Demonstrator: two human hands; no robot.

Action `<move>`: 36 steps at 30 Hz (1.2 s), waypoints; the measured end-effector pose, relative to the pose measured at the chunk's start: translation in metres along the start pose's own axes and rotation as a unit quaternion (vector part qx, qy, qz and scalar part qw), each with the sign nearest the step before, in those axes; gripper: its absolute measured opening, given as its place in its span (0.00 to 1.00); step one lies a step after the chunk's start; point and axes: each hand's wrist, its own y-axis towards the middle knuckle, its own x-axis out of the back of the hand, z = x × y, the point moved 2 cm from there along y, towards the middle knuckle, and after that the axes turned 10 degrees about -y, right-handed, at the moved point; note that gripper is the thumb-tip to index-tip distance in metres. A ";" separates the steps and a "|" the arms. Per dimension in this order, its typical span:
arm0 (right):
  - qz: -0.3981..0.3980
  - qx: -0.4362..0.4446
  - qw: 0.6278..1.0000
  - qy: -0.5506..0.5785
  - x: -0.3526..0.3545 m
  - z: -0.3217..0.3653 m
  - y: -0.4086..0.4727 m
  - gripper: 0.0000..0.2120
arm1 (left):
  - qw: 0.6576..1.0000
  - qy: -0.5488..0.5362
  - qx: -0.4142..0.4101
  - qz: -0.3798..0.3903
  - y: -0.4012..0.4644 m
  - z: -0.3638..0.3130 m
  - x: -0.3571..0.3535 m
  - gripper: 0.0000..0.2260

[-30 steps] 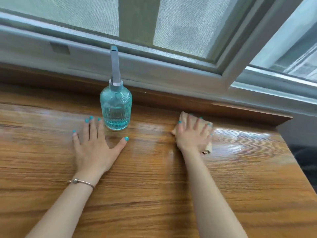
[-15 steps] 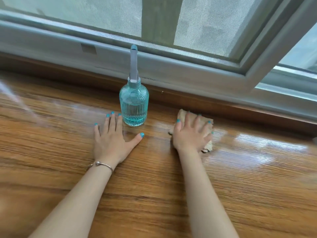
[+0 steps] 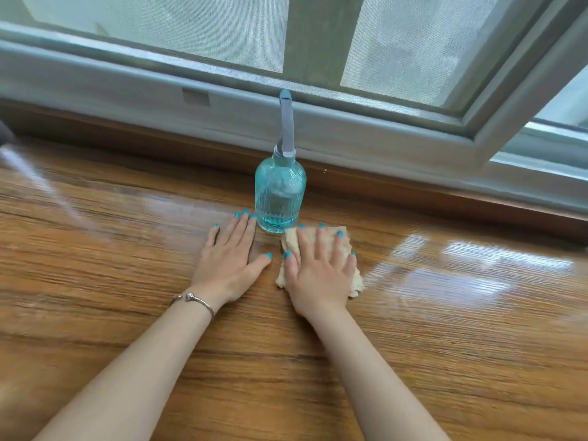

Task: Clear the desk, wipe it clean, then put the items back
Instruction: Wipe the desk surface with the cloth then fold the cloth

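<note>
My right hand lies flat with spread fingers on a beige cloth, pressing it onto the glossy wooden desk. A ribbed turquoise glass spray bottle with a grey nozzle stands upright just behind both hands, near the desk's back edge. My left hand rests flat on the wood to the left of the cloth, its fingertips beside the bottle's base. The thumbs of the two hands almost meet.
A raised wooden lip runs along the desk's back edge below a grey window frame with mesh screens. A blurred pale streak crosses the far left of the desk. Wet sheen shows on the wood at the right.
My right hand has slid the cloth leftwards until it lies right in front of the bottle, close to my left hand. The view has swung left; the left hand stays flat by the bottle.
</note>
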 end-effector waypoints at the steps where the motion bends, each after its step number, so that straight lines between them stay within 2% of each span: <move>1: -0.004 -0.016 1.000 0.005 -0.001 0.005 0.005 0.27 | 1.000 -0.017 -0.001 0.004 -0.001 0.000 0.003 0.33; 3: -0.014 -0.033 0.999 0.010 -0.004 0.009 0.001 0.29 | 0.990 -0.143 0.001 -0.011 0.007 -0.002 0.016 0.36; 4: -0.018 -0.035 0.999 0.005 -0.005 0.009 -0.006 0.31 | 0.968 -0.249 0.003 -0.019 0.018 -0.004 0.023 0.39; 6: -0.022 -0.054 0.998 -0.003 -0.008 0.011 -0.022 0.34 | 0.894 -0.447 -0.035 -0.001 0.041 -0.009 0.033 0.45; 8: -0.021 -0.095 0.995 -0.009 -0.010 0.022 -0.039 0.35 | 0.841 -0.532 -0.090 0.035 0.058 -0.016 0.035 0.45; 10: -0.023 -0.140 0.990 -0.004 -0.013 0.037 -0.054 0.35 | 0.826 -0.543 -0.118 0.091 0.066 -0.025 0.030 0.44; 14: -0.014 -0.185 0.983 0.005 -0.015 0.053 -0.069 0.37 | 0.849 -0.464 -0.195 0.163 0.072 -0.069 0.015 0.43; 17: -0.035 -0.158 0.987 -0.014 -0.013 0.060 -0.068 0.34 | 0.862 -0.398 -0.228 0.215 0.074 -0.092 0.008 0.44; 19: -0.060 -0.126 0.990 -0.028 -0.010 0.061 -0.066 0.32 | 0.910 -0.288 -0.248 0.166 0.084 -0.072 0.010 0.38; 21: -0.025 -0.102 0.994 0.000 -0.009 0.060 -0.058 0.35 | 0.954 -0.191 -0.221 0.064 0.093 -0.021 0.017 0.27; 23: -0.024 -0.101 0.995 0.009 -0.004 0.061 -0.034 0.36 | 0.976 -0.126 -0.178 -0.026 0.093 0.037 0.028 0.23; 25: -0.036 -0.093 0.995 0.001 0.003 0.065 0.010 0.33 | 0.982 -0.048 -0.167 -0.071 0.085 0.079 0.043 0.25; 27: -0.037 -0.089 0.995 0.023 0.012 0.073 0.056 0.28 | 0.990 0.022 -0.132 -0.049 0.076 0.106 0.055 0.30; 29: -0.050 -0.106 0.993 0.032 0.016 0.079 0.083 0.27 | 0.996 0.046 -0.082 -0.008 0.069 0.125 0.061 0.34; 32: -0.089 -0.182 0.978 0.044 0.011 0.081 0.064 0.26 | 0.997 0.040 -0.066 -0.012 0.067 0.135 0.061 0.35; 36: -0.046 -0.156 0.987 0.007 0.001 0.080 0.030 0.27 | 0.997 0.041 -0.058 -0.005 0.070 0.130 0.058 0.34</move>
